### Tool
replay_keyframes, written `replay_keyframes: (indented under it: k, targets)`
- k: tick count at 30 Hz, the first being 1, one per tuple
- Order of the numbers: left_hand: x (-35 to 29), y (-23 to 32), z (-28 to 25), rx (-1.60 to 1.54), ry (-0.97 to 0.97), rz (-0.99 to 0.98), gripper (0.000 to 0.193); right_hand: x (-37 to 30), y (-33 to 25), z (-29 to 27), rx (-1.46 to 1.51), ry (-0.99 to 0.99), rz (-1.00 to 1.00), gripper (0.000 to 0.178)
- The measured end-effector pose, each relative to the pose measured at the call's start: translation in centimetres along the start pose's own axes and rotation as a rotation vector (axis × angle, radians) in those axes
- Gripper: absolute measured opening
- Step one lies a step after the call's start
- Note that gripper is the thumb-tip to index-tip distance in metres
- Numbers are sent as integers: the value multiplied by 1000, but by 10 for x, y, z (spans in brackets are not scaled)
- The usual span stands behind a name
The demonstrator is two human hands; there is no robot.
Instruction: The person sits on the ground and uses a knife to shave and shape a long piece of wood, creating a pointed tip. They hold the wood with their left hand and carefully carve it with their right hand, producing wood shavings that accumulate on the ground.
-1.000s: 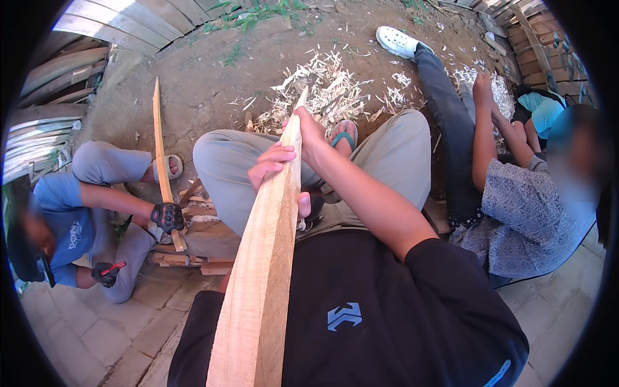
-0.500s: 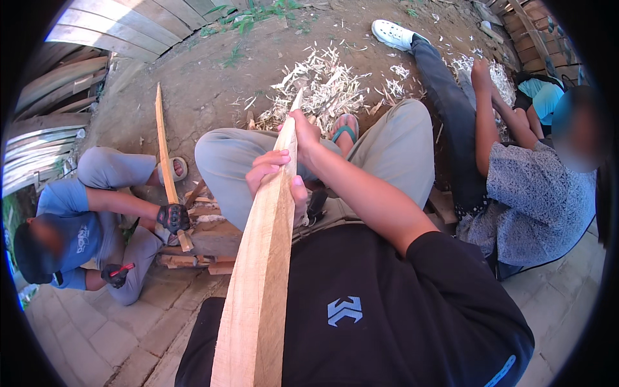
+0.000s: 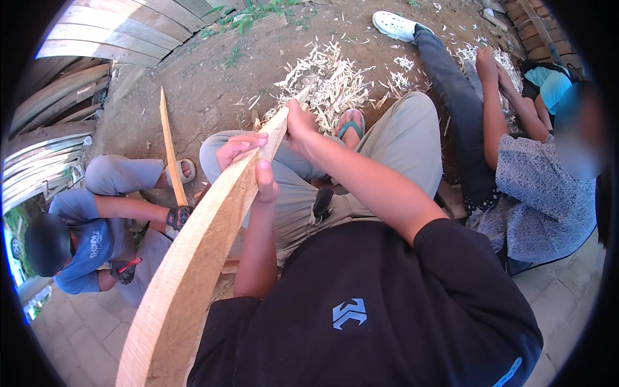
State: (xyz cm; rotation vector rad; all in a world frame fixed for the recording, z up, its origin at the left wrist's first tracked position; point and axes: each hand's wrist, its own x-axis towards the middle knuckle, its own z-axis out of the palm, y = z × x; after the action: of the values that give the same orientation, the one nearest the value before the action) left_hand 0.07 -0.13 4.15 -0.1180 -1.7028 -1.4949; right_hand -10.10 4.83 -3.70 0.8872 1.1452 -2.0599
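Bare dirt (image 3: 213, 84) spreads ahead, strewn with pale wood shavings (image 3: 329, 77), and grey paving (image 3: 77, 335) lies at the lower left. Weathered boards (image 3: 97, 32) are stacked at the upper left.

The person sits with knees bent, in tan trousers (image 3: 400, 142) and a black shirt (image 3: 361, 309), a sandal (image 3: 349, 124) on one foot. A long pale plank (image 3: 193, 258) runs from the lower left edge up across the lap to its narrow tip near the shavings. The left hand (image 3: 248, 161) wraps the plank about two thirds of the way up, fingers curled over its upper edge and thumb along the near side, a clenched grip on the wood. The right hand (image 3: 300, 122) closes around the plank just above, near the tip, also grasping it. The two hands are close together but apart.

To the left another person in a blue shirt (image 3: 84, 238) sits on the ground, a gloved hand (image 3: 179, 216) holding a thin upright stick (image 3: 171, 148). To the right a third person in a patterned shirt (image 3: 541, 193) sits with an arm stretched toward the ground, one leg ending in a white shoe (image 3: 396, 26).
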Motion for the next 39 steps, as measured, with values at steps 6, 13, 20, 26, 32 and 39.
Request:
replay_keyframes:
  k: [6,13,20,26,32,39]
  targets:
    - [54,-4,2,-68,-199,-94,69,15,-18,9,-29,-79,-19,43]
    - [128,-28,21,-65,-215,-16,86,32,-63,14,86,-178,-4,28]
    - [219,41,65,-144,-112,275,71,58,-90,29,233,-170,35,26]
    - [254,69,87,-131,-202,308,69,57,-103,-12,-17,-313,117,29]
    - [286,46,85,-249,-180,223,61,31,-99,-75,-900,-128,-243,34]
    - [313,19,90,-259,-150,225,51,-33,-91,-63,-951,-93,-727,42]
